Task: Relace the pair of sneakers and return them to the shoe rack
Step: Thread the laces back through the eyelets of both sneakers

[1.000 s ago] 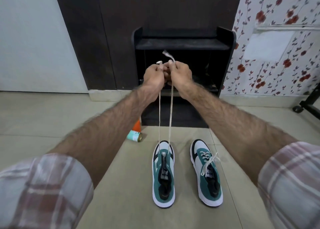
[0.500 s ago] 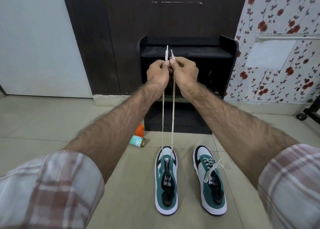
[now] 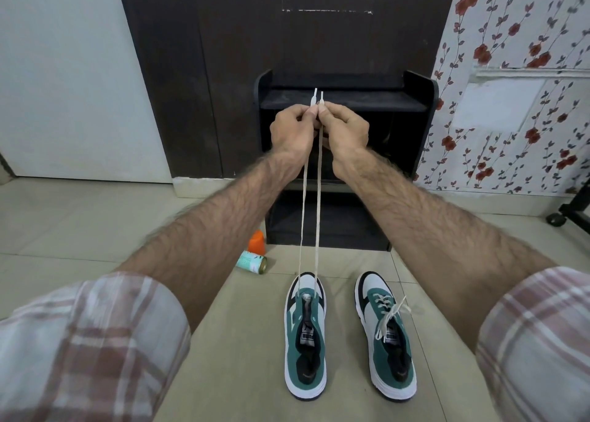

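Two green, white and black sneakers stand side by side on the tiled floor, toes pointing away from me. From the front eyelets of the left sneaker (image 3: 306,338), a white lace (image 3: 309,204) rises in two taut strands. My left hand (image 3: 292,131) pinches one lace end and my right hand (image 3: 346,127) pinches the other, held together high in front of the black shoe rack (image 3: 421,108). Both lace tips stick up evenly above my fingers. The right sneaker (image 3: 384,335) is laced and tied in a bow.
A small teal can (image 3: 251,262) lies on its side next to an orange cap (image 3: 257,242), left of the rack's base. A dark wooden panel stands behind the rack. Floral wallpaper covers the right wall, and a black wheeled stand (image 3: 565,211) sits at the far right.
The bent lace ends have been straightened so both tips stand up side by side. The camera has tilted up a little, so the shoes and hands sit lower in view.
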